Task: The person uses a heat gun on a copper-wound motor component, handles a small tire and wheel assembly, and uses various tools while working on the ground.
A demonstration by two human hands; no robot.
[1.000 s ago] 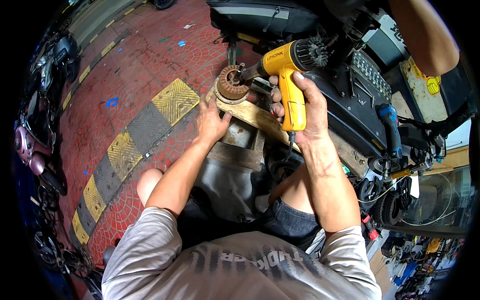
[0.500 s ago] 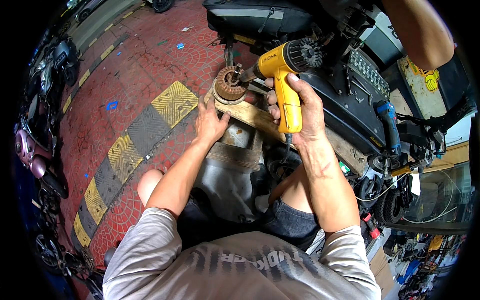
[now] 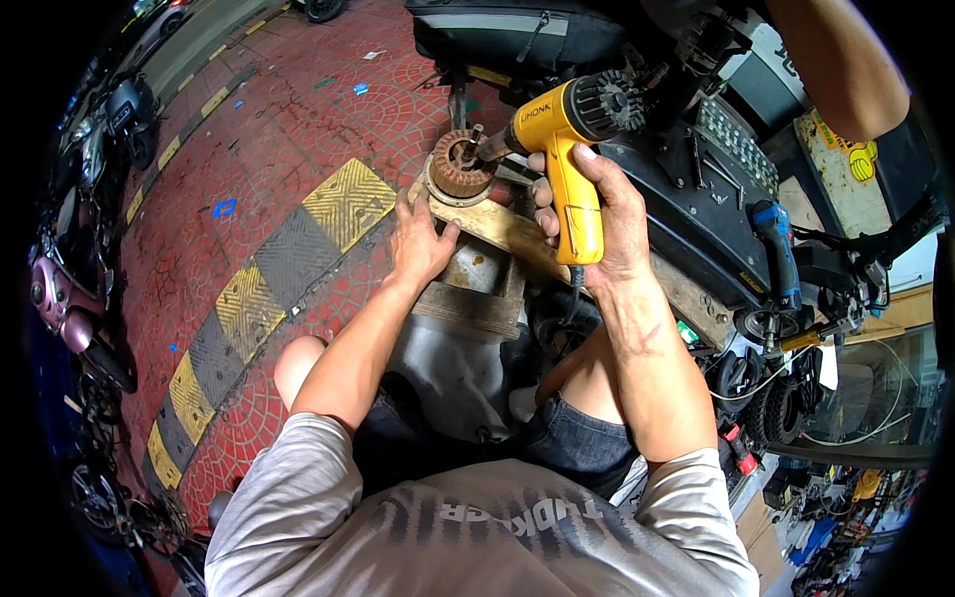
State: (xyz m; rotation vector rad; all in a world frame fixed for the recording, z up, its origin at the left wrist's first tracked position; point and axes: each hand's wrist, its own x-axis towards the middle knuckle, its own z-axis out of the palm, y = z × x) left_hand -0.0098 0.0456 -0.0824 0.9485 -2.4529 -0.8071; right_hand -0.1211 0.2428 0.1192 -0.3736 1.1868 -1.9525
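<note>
The reddish-brown, ring-shaped motor coil (image 3: 461,181) sat on the far left end of a wooden plank (image 3: 517,239), where the left hand (image 3: 419,245) rested open, while the right hand (image 3: 621,214) gripped a yellow heat gun (image 3: 565,149). Whether the nozzle (image 3: 494,147) touched the coil was hard to tell. Dark lettering (image 3: 535,110) marked the gun's body; pale lettering (image 3: 545,514) crossed the grey shirt (image 3: 477,557).

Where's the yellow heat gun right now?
In the head view, the yellow heat gun is above and right of centre, held in the right hand, its nozzle pointing at the copper-coloured coil.
</note>
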